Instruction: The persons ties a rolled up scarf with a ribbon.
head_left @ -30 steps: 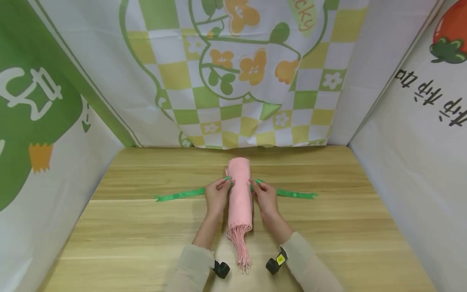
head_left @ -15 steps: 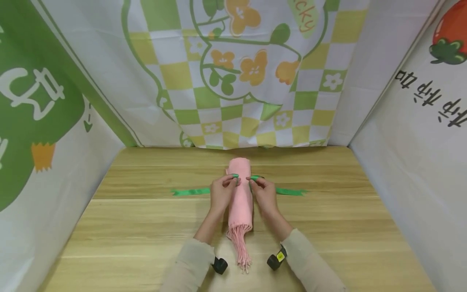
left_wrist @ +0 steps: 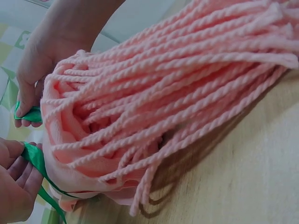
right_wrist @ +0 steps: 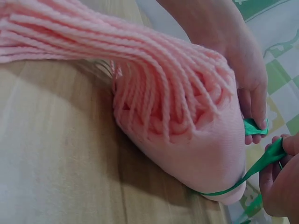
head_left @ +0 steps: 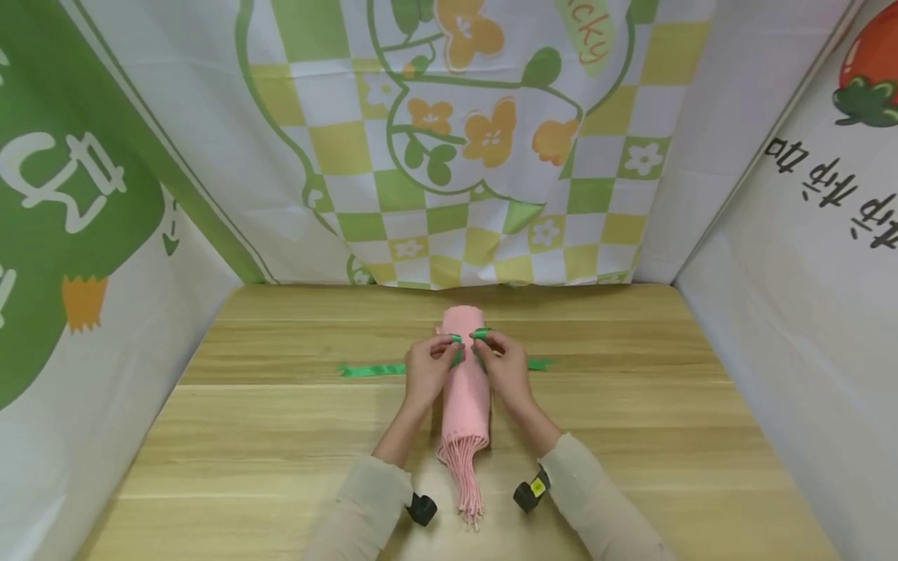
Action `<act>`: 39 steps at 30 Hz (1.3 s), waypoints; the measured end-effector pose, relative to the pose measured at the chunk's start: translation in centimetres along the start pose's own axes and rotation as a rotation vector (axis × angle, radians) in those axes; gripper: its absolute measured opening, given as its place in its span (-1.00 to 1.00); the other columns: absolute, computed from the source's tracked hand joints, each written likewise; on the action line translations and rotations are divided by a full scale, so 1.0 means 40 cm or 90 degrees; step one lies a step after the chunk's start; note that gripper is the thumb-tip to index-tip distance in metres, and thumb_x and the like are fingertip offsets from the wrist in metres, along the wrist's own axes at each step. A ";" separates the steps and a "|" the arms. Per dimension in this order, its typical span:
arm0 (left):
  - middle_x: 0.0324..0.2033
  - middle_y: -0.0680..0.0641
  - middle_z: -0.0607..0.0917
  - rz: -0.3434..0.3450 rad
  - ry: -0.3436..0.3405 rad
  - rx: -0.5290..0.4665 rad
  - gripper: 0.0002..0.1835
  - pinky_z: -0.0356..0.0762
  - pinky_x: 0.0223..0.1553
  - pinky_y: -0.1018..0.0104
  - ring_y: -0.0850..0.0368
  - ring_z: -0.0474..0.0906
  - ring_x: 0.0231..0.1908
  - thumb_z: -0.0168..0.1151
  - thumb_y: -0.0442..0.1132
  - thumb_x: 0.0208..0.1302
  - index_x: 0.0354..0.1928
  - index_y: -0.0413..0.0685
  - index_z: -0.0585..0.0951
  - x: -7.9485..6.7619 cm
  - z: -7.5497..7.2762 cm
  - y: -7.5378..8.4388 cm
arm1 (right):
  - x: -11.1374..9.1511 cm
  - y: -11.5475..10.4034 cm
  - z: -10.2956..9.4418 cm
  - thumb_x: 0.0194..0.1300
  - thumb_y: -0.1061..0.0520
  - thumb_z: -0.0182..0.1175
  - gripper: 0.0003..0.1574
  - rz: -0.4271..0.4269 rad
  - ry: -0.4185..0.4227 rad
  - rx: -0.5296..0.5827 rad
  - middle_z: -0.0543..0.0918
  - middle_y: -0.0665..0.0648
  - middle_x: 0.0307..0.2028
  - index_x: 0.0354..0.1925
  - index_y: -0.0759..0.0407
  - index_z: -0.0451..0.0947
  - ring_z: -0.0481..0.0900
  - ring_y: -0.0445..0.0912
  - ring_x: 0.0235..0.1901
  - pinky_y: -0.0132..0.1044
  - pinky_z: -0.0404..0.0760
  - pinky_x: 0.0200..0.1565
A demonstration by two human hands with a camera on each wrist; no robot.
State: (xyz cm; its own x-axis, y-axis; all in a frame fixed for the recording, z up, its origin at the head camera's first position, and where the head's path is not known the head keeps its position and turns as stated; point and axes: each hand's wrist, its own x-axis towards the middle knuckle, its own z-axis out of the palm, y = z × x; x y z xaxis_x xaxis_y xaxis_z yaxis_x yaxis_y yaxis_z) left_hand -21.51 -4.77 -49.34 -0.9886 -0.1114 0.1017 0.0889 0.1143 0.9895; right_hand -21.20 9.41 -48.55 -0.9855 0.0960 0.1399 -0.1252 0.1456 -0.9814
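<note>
A pink fringed scarf [head_left: 466, 405], rolled into a tube, lies lengthwise on the wooden table, its twisted tassels [left_wrist: 187, 79] pointing toward the person. Beneath and around the roll passes a green satin ribbon [head_left: 372, 371]. At the scarf's left side, my left hand [head_left: 426, 368] pinches one stretch of ribbon between thumb and fingers, raised over the roll. My right hand [head_left: 507, 368] pinches the other stretch from the right. Both fingertips sit close together above the scarf. In the right wrist view the ribbon [right_wrist: 264, 162] runs taut from the roll's underside up to the right hand.
The wooden table [head_left: 266, 452] ends at a checked, flower-printed cloth [head_left: 484, 226] hanging behind it. White printed panels stand left and right. Black wrist cameras [head_left: 422, 509] are worn at both sleeves.
Both hands have drawn the ribbon stretches inward and over the scarf, now nearly meeting. The ribbon's loose tails on the table have shortened on both sides. The scarf stays in place.
</note>
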 end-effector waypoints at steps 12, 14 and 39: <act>-0.23 -0.24 0.78 0.013 -0.018 0.072 -0.84 0.67 -0.28 0.42 0.08 0.71 -0.29 0.34 -0.34 0.26 -0.15 -0.25 0.74 0.005 -0.004 0.010 | 0.013 -0.016 0.001 0.28 0.32 0.30 -0.88 -0.019 -0.004 -0.023 0.77 0.30 -0.22 -0.19 0.34 0.68 0.72 0.05 -0.14 -0.37 0.72 -0.15; -0.23 -0.22 0.78 0.017 -0.031 0.083 -0.84 0.66 -0.27 0.43 0.11 0.69 -0.30 0.32 -0.33 0.28 -0.14 -0.25 0.74 0.006 -0.005 0.013 | 0.014 -0.018 -0.001 0.28 0.29 0.31 -0.88 -0.026 -0.010 -0.032 0.77 0.27 -0.20 -0.20 0.32 0.69 0.70 0.04 -0.11 -0.38 0.70 -0.14; -0.09 -0.25 0.75 0.074 -0.199 0.170 -0.70 0.64 0.08 0.05 -0.13 0.68 -0.03 0.26 -0.39 0.24 0.02 -0.26 0.67 0.020 -0.014 0.024 | 0.051 -0.055 -0.010 0.30 0.35 0.27 -0.82 -0.057 -0.123 -0.076 0.74 0.35 -0.18 -0.12 0.38 0.66 0.70 0.11 -0.11 -0.12 0.67 0.04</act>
State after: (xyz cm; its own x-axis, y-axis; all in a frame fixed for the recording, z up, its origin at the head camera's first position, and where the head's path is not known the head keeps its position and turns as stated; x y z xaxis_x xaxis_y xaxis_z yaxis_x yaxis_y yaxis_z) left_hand -22.14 -5.29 -48.25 -0.9669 0.2170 0.1342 0.2078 0.3647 0.9076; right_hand -22.88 9.67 -46.05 -0.9760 -0.1117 0.1870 -0.2104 0.2622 -0.9418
